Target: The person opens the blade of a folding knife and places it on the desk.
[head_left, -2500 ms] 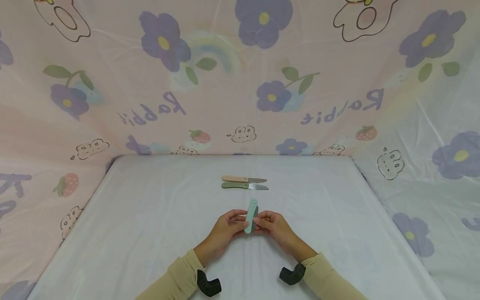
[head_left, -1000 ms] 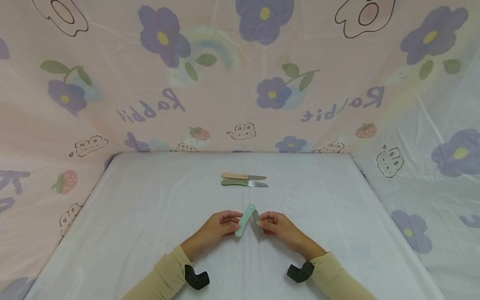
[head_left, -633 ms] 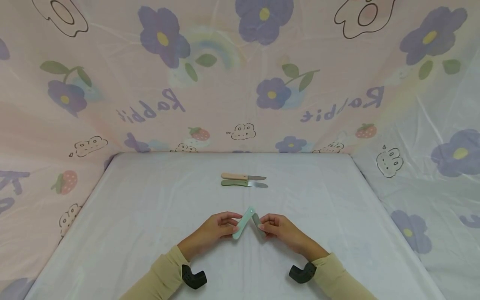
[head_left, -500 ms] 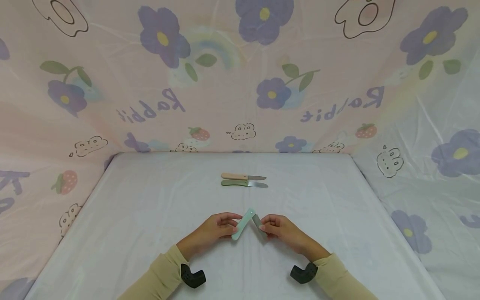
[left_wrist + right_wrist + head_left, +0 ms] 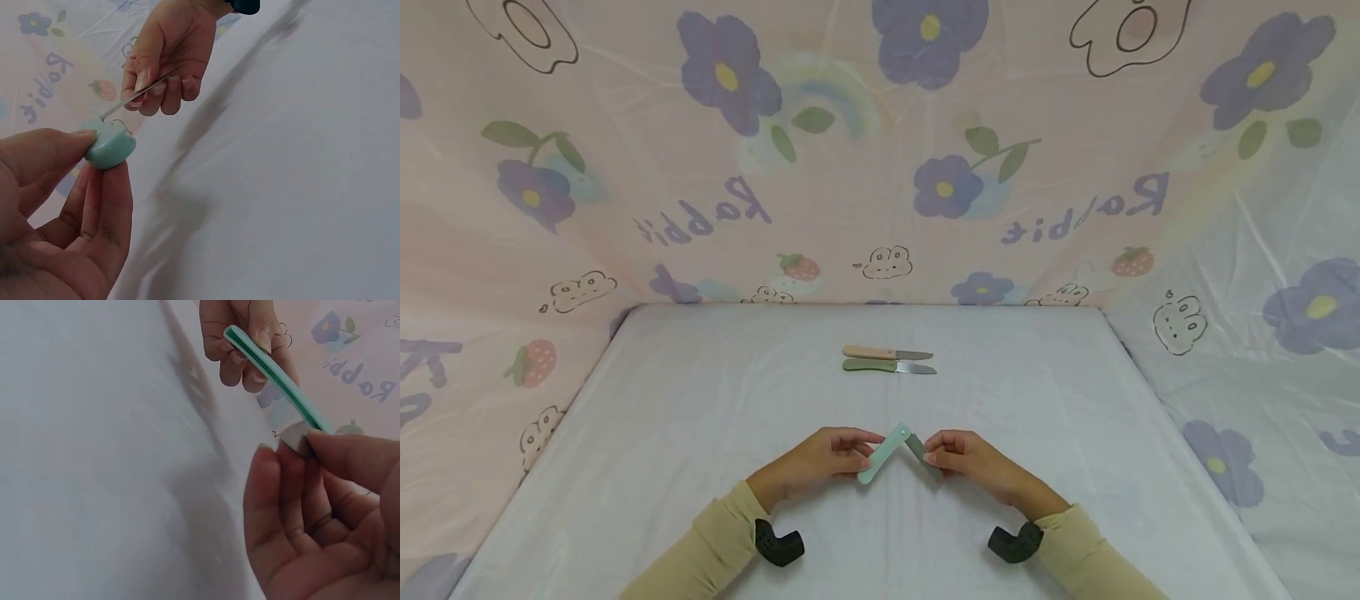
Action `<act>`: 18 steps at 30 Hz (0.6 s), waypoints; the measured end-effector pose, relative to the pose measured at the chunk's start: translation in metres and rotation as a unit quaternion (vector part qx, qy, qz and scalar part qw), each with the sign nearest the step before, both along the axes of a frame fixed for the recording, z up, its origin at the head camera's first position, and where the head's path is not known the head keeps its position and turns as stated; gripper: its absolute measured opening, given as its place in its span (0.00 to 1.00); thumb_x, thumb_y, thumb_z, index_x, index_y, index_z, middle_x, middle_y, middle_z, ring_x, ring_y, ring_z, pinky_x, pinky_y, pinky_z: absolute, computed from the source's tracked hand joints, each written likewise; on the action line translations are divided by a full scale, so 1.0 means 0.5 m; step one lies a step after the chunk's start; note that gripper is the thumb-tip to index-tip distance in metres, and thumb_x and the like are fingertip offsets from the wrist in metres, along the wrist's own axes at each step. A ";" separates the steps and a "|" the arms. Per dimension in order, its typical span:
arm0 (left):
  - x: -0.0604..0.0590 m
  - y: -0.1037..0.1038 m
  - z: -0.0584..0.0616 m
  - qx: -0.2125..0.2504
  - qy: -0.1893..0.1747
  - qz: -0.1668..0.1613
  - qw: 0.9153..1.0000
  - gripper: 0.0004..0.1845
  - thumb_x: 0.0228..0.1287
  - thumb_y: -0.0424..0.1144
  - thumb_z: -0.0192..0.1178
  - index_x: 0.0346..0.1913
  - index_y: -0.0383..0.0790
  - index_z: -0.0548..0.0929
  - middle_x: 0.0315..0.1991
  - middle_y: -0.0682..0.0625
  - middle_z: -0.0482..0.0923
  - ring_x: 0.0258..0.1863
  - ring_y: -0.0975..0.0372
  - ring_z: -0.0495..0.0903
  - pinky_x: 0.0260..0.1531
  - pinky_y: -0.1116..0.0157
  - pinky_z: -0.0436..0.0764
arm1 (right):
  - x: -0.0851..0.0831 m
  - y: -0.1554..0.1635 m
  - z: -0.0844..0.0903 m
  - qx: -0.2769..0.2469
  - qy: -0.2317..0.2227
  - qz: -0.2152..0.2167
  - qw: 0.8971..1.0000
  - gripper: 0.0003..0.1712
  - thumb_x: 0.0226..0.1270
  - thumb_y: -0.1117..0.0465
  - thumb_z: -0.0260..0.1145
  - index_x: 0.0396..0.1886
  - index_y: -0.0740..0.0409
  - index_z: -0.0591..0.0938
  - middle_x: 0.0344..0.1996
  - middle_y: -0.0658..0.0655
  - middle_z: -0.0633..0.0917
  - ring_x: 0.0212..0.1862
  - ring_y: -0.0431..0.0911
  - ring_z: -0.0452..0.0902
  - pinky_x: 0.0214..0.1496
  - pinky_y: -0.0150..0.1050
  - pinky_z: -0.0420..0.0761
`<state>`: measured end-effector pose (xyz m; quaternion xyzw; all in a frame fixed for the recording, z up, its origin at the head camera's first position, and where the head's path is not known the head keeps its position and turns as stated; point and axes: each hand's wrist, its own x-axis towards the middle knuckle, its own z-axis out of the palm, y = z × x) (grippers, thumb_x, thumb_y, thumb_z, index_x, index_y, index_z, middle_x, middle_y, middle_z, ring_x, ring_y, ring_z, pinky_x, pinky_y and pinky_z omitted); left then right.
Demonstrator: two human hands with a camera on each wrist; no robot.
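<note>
It's a small folding knife (image 5: 898, 451) with a mint-green handle (image 5: 880, 455) and a short grey metal blade (image 5: 922, 456), sitting low in the centre of the head view, just above the white cloth. Right now it's half open — handle and blade make an upside-down V, with the pivot at the top and both free ends slanting down, handle to the lower left, blade to the lower right. In the right wrist view the handle (image 5: 275, 378) shows its darker green slot running down the middle, where the blade folds in. In the left wrist view the blade (image 5: 140, 94) looks thin and plain, angling up — its tip pinched between fingers.
</note>
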<state>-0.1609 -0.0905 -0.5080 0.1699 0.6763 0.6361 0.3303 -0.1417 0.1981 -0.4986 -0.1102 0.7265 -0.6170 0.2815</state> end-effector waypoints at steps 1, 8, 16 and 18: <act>-0.001 -0.001 0.000 -0.002 0.000 -0.003 1.000 0.20 0.60 0.38 0.63 0.56 0.46 0.79 0.46 0.44 0.76 0.42 0.58 0.77 0.42 0.63 0.80 | -0.001 0.001 0.002 0.001 0.001 0.004 1.000 0.16 0.66 0.58 0.62 0.45 0.66 0.77 0.36 0.56 0.79 0.38 0.46 0.74 0.42 0.36 0.78; -0.007 -0.010 0.007 0.001 -0.010 -0.021 1.000 0.20 0.60 0.37 0.63 0.56 0.45 0.79 0.45 0.43 0.76 0.41 0.58 0.76 0.43 0.62 0.80 | -0.007 0.005 0.005 -0.001 0.006 0.026 1.000 0.15 0.66 0.58 0.61 0.45 0.66 0.77 0.36 0.56 0.80 0.38 0.45 0.74 0.41 0.37 0.78; -0.012 -0.018 0.015 -0.004 0.005 -0.048 0.999 0.19 0.60 0.35 0.63 0.55 0.45 0.80 0.43 0.45 0.77 0.40 0.59 0.76 0.42 0.62 0.80 | -0.007 0.005 0.017 0.010 0.017 0.052 0.998 0.14 0.67 0.59 0.60 0.45 0.66 0.77 0.32 0.56 0.78 0.37 0.47 0.73 0.40 0.39 0.78; -0.012 -0.020 0.017 -0.004 0.007 -0.056 0.998 0.19 0.60 0.34 0.63 0.55 0.45 0.80 0.44 0.45 0.77 0.40 0.60 0.76 0.42 0.62 0.80 | -0.006 0.005 0.018 0.014 0.017 0.056 0.998 0.14 0.67 0.59 0.60 0.45 0.65 0.77 0.32 0.56 0.78 0.36 0.46 0.73 0.40 0.40 0.78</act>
